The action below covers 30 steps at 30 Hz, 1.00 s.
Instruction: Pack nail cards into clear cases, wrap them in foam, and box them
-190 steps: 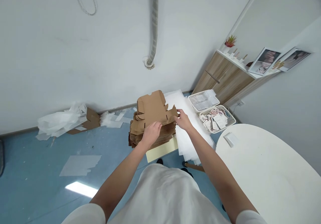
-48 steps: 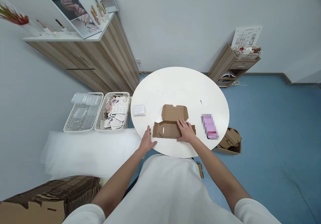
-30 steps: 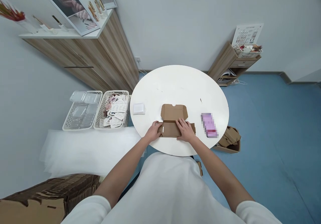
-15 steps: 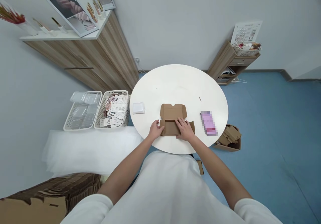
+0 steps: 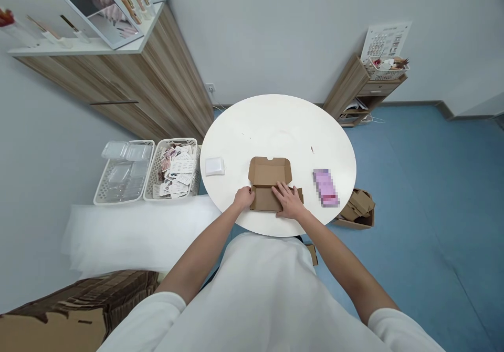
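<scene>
While the right hand lies with fingers spread across the cardboard box, the left hand now grasps its left end, which was splayed outward a moment ago and is folded in. The open box sits near the front edge of the round white bench, between a white packet and a pixelated purple item. Two white baskets stand left, near a wood-grain cabinet, over blue floor.

Lettering on the poster and cards is too small to read.
</scene>
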### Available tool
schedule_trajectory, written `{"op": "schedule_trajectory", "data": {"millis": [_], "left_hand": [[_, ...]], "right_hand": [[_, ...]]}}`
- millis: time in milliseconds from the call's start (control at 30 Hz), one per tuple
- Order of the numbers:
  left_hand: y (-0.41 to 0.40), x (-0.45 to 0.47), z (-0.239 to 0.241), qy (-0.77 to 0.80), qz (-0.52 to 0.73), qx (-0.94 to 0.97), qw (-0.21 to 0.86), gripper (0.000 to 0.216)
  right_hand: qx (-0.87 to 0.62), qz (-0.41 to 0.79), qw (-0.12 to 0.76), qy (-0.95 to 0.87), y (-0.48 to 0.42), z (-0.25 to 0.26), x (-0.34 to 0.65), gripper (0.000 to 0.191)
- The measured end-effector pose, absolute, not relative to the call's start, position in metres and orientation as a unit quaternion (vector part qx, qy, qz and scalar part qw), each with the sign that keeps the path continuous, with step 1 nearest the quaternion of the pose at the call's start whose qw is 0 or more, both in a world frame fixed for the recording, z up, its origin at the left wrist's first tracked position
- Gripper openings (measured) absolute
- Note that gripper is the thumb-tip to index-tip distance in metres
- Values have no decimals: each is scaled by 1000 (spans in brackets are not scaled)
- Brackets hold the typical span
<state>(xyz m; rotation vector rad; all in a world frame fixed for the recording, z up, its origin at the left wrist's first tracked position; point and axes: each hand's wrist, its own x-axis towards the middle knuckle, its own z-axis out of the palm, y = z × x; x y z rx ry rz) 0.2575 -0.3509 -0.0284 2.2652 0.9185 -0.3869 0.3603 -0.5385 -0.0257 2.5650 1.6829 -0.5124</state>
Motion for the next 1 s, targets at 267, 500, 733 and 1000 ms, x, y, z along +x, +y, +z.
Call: {"op": "schedule_trajectory", "data": {"millis": [267, 500, 733, 1000], "left_hand": [[-358, 260, -27, 343, -176, 890, 244, 24], [-359, 255, -26, 328, -161, 893, 263, 27], [-374, 228, -24, 251, -43, 870, 422, 68], [-370, 235, -21, 233, -41, 926, 294, 96]], "right_hand": [[829, -163, 6, 534, -542, -26, 360, 112], [835, -162, 15, 527, -538, -25, 365, 109], [839, -152, 37, 522, -526, -24, 380, 110], [829, -163, 57, 532, -521, -23, 392, 115]]}}
